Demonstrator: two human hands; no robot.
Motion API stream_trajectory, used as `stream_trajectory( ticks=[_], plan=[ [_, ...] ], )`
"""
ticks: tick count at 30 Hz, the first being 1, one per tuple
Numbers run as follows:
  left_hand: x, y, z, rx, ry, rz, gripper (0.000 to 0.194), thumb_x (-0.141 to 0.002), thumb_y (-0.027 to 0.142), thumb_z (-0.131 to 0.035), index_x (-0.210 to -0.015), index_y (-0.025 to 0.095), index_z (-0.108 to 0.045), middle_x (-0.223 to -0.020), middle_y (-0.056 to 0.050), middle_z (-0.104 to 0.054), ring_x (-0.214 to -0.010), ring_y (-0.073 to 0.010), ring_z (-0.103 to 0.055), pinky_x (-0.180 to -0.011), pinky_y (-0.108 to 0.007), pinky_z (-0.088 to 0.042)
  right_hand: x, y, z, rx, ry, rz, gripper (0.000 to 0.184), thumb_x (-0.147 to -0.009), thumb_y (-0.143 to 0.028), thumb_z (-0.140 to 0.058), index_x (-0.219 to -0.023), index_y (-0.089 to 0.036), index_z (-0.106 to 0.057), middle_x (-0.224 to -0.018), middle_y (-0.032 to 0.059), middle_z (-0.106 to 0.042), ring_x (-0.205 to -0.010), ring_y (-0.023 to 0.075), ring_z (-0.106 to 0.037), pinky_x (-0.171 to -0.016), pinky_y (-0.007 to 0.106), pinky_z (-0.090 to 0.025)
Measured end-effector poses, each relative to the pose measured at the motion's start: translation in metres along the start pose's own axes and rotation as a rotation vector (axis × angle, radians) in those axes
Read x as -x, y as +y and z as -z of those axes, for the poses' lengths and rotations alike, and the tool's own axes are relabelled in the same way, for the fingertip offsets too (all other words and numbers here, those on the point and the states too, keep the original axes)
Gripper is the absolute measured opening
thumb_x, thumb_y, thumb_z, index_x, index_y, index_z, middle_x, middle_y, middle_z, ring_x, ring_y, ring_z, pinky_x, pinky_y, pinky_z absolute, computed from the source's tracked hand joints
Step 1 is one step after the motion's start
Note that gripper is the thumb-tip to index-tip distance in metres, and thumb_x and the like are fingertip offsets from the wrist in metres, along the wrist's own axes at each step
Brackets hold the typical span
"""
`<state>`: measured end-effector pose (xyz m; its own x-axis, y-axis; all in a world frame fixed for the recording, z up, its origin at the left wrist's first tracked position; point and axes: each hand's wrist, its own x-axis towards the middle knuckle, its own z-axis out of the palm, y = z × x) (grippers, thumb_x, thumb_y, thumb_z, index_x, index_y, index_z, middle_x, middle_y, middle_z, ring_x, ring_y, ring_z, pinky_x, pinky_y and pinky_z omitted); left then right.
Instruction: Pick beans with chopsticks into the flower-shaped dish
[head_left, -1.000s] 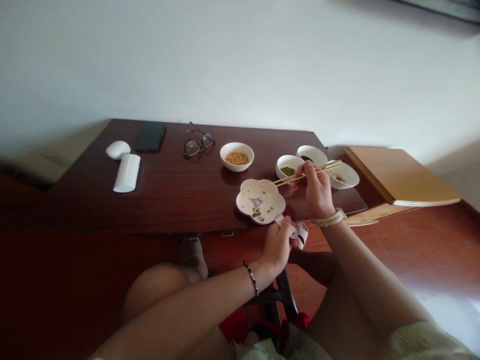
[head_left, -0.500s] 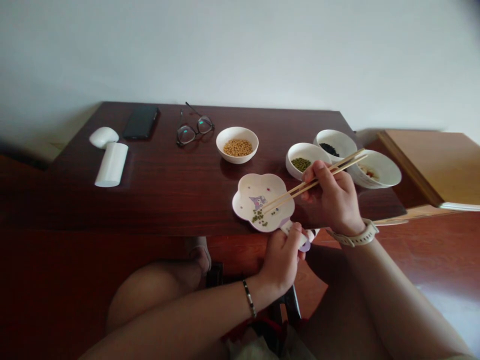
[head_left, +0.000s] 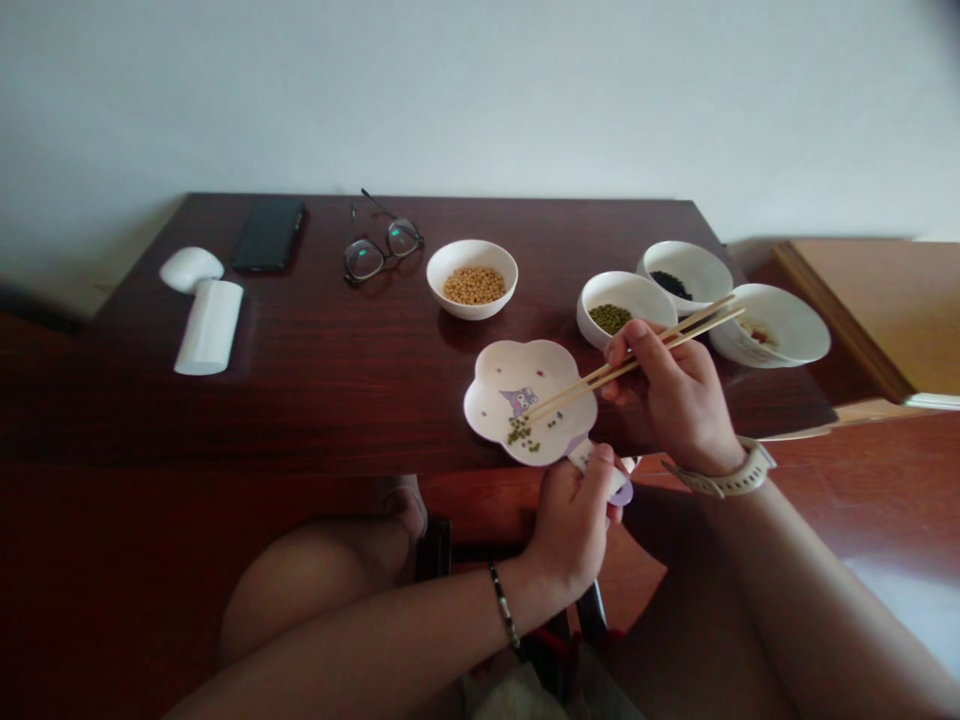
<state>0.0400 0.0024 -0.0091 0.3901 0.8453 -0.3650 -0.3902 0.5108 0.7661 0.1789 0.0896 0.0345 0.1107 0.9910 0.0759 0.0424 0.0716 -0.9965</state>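
Soft, even indoor light; pale wall (head_left: 480,90) above the worktop (head_left: 337,410), which shows faint sheen; glare on floor (head_left: 907,590) right of it; edges curved, slightly blurred.

Flower-shaped plate (head_left: 489,385): white, purple cartoon-character print, small red dots, purple trim at the handle. Green mung beans (head_left: 520,432) on it, same green in the nearer bowl (head_left: 610,319). Chopsticks (head_left: 592,380): pale bamboo. White bowl (head_left: 472,252) holds yellow soybeans (head_left: 473,285); another white bowl (head_left: 694,260) holds black beans (head_left: 670,285). Bench (head_left: 337,410): dark red-brown, wood grain. Watch strap (head_left: 720,482): cream. Bracelet (head_left: 504,605): black and silver beads. Phone (head_left: 268,236): black.
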Motion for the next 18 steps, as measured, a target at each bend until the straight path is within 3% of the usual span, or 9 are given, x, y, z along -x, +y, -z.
stream_trajectory(
  ticks=[12, 18],
  plan=[
    [0.0011, 0.0024, -0.0018, -0.012, 0.022, 0.023, 0.05, -0.105, 0.064, -0.056, -0.083, 0.019, -0.059, -0.065, 0.003, -0.049, -0.058, -0.0114, -0.042, -0.056, -0.027, -0.032, -0.0029, 0.0045, -0.0016, -0.018, 0.094, 0.012, 0.047, -0.101, -0.064, -0.072, -0.08, -0.022, -0.066, -0.067, -0.0003, -0.06, -0.052, 0.0114, -0.059, -0.045, 0.024, -0.046],
    [-0.0011, 0.0016, -0.0021, 0.004, 0.005, -0.006, 0.05, -0.107, 0.062, -0.055, -0.082, 0.019, -0.058, -0.065, 0.003, -0.049, -0.056, -0.0105, -0.041, -0.056, -0.026, -0.033, -0.0093, 0.0003, 0.0052, -0.115, 0.238, 0.055, 0.044, -0.098, -0.06, -0.078, -0.079, -0.022, -0.064, -0.076, 0.0001, -0.06, -0.053, 0.009, -0.055, -0.042, 0.023, -0.042]
  ],
)
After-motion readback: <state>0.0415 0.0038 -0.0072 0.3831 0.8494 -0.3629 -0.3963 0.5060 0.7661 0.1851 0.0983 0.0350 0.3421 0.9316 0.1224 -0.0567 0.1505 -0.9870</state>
